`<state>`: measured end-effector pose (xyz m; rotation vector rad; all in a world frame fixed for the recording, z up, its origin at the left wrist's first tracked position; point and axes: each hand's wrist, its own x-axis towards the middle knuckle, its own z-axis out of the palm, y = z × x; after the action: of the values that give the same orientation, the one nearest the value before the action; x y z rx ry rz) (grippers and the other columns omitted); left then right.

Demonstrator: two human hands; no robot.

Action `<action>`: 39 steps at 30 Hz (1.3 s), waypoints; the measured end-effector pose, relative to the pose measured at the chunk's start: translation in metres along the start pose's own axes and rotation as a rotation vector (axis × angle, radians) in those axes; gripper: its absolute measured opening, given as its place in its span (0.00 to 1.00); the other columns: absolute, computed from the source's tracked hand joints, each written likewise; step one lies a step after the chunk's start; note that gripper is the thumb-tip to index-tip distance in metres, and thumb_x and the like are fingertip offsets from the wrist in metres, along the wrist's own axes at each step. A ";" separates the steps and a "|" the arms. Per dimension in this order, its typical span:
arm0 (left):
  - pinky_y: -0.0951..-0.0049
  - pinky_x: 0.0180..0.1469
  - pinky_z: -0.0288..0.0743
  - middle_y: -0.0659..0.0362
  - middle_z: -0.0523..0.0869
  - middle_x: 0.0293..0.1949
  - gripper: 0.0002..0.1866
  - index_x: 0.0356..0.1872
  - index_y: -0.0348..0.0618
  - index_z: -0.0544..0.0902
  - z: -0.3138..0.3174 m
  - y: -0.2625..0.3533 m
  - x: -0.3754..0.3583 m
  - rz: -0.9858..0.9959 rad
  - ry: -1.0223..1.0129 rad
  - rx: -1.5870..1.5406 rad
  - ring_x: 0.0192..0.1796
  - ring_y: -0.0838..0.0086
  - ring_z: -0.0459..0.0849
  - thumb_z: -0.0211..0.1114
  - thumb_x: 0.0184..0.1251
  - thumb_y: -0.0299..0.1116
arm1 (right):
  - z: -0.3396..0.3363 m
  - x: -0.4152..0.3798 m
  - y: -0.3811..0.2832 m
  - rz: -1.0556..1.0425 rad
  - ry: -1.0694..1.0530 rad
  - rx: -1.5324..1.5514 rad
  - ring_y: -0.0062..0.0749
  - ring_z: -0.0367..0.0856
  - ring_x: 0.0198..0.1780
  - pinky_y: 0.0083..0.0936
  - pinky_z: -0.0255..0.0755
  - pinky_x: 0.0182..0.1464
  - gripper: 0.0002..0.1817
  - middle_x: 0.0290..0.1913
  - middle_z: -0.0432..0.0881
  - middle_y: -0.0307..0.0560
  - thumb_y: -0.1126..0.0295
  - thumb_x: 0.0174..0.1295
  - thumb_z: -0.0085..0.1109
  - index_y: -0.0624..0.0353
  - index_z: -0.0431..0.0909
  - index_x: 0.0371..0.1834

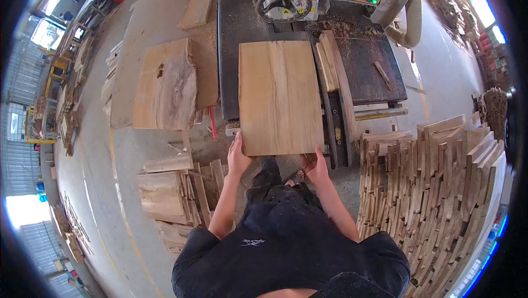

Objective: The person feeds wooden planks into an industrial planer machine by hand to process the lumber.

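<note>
Rough slab (165,86), bark-edged, is lying left on sheet stock. Left hand (237,157) and right hand (315,165) are each clasping a near corner of the smooth, pale rectangular board (280,97), which is resting flat on the dark saw table (231,34). Risk: uneven pushing could be skewing the board, jamming it. Offcut stacks (434,188), splintery, are standing right.

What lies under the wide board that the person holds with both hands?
The wide board lies on a dark machine table, visible along its left and far edges. Narrow strips lie beside it on the right. The table surface directly beneath is covered. Both hands, left and right, grip its near edge.
</note>
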<state>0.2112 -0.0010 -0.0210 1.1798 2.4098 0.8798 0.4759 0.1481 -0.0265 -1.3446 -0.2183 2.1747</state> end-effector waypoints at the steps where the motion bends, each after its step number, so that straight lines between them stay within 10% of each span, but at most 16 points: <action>1: 0.59 0.74 0.65 0.44 0.70 0.74 0.60 0.79 0.36 0.57 0.007 0.002 0.000 0.050 0.048 0.033 0.74 0.51 0.70 0.85 0.44 0.37 | -0.006 0.008 0.005 -0.046 -0.039 0.094 0.33 0.83 0.50 0.26 0.79 0.50 0.24 0.51 0.83 0.43 0.55 0.72 0.63 0.57 0.75 0.64; 11: 0.50 0.70 0.63 0.45 0.74 0.70 0.66 0.75 0.32 0.61 0.018 -0.007 0.050 0.283 0.123 0.090 0.75 0.48 0.67 0.87 0.33 0.52 | 0.020 0.045 -0.016 -0.163 0.163 -0.089 0.31 0.83 0.51 0.26 0.80 0.48 0.20 0.50 0.85 0.40 0.52 0.74 0.58 0.55 0.77 0.58; 19: 0.46 0.75 0.53 0.41 0.79 0.65 0.66 0.75 0.29 0.59 -0.002 0.007 0.118 0.281 0.074 0.056 0.79 0.48 0.61 0.86 0.36 0.54 | 0.076 0.066 -0.067 -0.031 0.267 -0.638 0.31 0.78 0.19 0.23 0.68 0.22 0.24 0.24 0.81 0.42 0.44 0.76 0.50 0.56 0.77 0.40; 26: 0.52 0.76 0.57 0.39 0.76 0.68 0.58 0.68 0.23 0.71 -0.007 0.002 0.187 0.270 0.123 -0.026 0.76 0.54 0.69 0.85 0.37 0.55 | 0.130 0.112 -0.086 -0.043 0.214 -0.306 0.23 0.58 0.15 0.23 0.51 0.17 0.24 0.16 0.60 0.33 0.45 0.77 0.49 0.53 0.69 0.30; 39: 0.52 0.80 0.47 0.38 0.67 0.74 0.60 0.71 0.23 0.66 -0.030 0.006 0.304 0.170 -0.002 -0.043 0.80 0.55 0.60 0.82 0.45 0.60 | 0.220 0.184 -0.126 -0.163 0.262 -0.235 0.23 0.56 0.15 0.24 0.50 0.18 0.26 0.15 0.59 0.34 0.46 0.78 0.49 0.54 0.67 0.27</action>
<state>0.0137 0.2307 0.0020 1.3835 2.3030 0.9743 0.2723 0.3856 -0.0094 -1.6629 -0.4757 1.8598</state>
